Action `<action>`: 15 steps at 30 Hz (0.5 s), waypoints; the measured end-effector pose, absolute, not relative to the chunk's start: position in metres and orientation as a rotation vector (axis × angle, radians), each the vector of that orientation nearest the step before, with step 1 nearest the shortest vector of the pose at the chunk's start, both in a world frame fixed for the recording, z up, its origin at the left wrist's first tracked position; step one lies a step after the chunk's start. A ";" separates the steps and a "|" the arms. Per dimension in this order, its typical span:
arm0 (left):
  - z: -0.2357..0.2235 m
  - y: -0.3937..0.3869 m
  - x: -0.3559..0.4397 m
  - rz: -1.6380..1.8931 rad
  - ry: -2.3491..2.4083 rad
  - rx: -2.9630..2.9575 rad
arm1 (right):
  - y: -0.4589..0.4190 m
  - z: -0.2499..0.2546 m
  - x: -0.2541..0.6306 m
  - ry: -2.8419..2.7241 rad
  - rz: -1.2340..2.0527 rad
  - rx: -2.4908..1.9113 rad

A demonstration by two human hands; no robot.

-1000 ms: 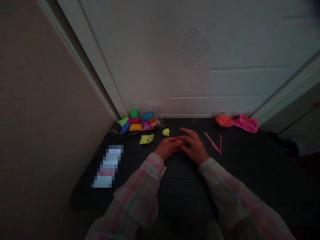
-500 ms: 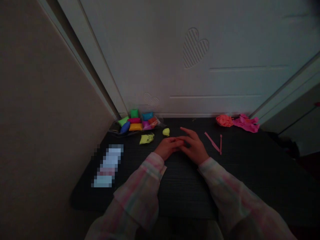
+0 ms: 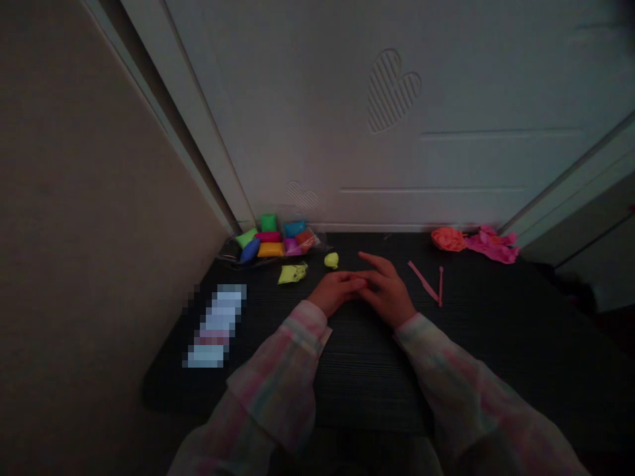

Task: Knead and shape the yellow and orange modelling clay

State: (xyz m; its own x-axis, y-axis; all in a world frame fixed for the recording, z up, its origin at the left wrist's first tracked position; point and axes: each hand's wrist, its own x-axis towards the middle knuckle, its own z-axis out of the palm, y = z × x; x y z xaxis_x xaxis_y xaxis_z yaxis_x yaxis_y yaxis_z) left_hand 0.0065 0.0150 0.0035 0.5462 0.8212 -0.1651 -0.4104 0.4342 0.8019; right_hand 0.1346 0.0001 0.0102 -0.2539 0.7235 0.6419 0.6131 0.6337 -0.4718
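Note:
My left hand (image 3: 333, 293) and my right hand (image 3: 389, 291) meet over the dark table, fingertips pressed together. The right index finger points out to the upper left, while its other fingers lie against those of the left hand. Whatever may be between the fingers is hidden. Just beyond them sits a small yellow lump of clay (image 3: 331, 260). Left of that lies an opened yellow clay packet (image 3: 292, 273). Two thin pink tool-like strips (image 3: 426, 285), forming a V, rest to the right of my right hand.
At the back left, a clear bag holds several coloured clay packets (image 3: 270, 249). A pixelated bright rectangle (image 3: 217, 327) lies on the table (image 3: 370, 377) at left. Orange crumpled material (image 3: 448, 238) and a pink crumpled piece (image 3: 492, 244) sit back right, before a white panel (image 3: 297, 99).
The view has shifted slightly, so everything appears moved a few pixels. Both hands keep nearly the same joined pose, and the objects on the table stay where they were.

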 end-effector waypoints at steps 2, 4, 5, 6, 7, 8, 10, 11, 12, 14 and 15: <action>0.004 0.015 0.007 0.824 0.610 0.787 | 0.000 0.010 0.135 -1.956 0.148 -1.047; 0.004 0.015 0.007 0.828 0.619 0.781 | 0.000 0.011 0.134 -1.958 0.150 -1.049; 0.004 0.015 0.007 0.829 0.619 0.777 | -0.001 0.011 0.134 -1.963 0.156 -1.052; 0.004 0.015 0.007 0.831 0.616 0.773 | -0.001 0.011 0.134 -1.967 0.164 -1.053; 0.005 0.015 0.007 0.834 0.614 0.771 | -0.001 0.012 0.134 -1.970 0.170 -1.051; 0.005 0.015 0.007 0.837 0.612 0.770 | -0.002 0.012 0.133 -1.971 0.175 -1.048; 0.005 0.015 0.007 0.840 0.605 0.774 | -0.002 0.012 0.133 -1.968 0.180 -1.043; 0.005 0.015 0.007 0.838 0.605 0.776 | -0.002 0.012 0.133 -1.965 0.179 -1.042; 0.005 0.015 0.007 0.833 0.606 0.777 | -0.002 0.013 0.133 -1.959 0.178 -1.044; 0.005 0.015 0.007 0.827 0.609 0.779 | -0.002 0.013 0.133 -1.954 0.181 -1.050; 0.005 0.015 0.007 0.827 0.610 0.779 | -0.002 0.012 0.133 -1.950 0.184 -1.053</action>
State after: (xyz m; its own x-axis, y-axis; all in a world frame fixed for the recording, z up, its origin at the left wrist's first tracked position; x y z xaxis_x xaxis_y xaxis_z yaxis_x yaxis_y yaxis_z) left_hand 0.0067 0.0149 0.0048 0.5411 0.8227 -0.1742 -0.4097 0.4388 0.7997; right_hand 0.1333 -0.0020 0.0125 -0.2470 0.7331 0.6337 0.6019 0.6285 -0.4926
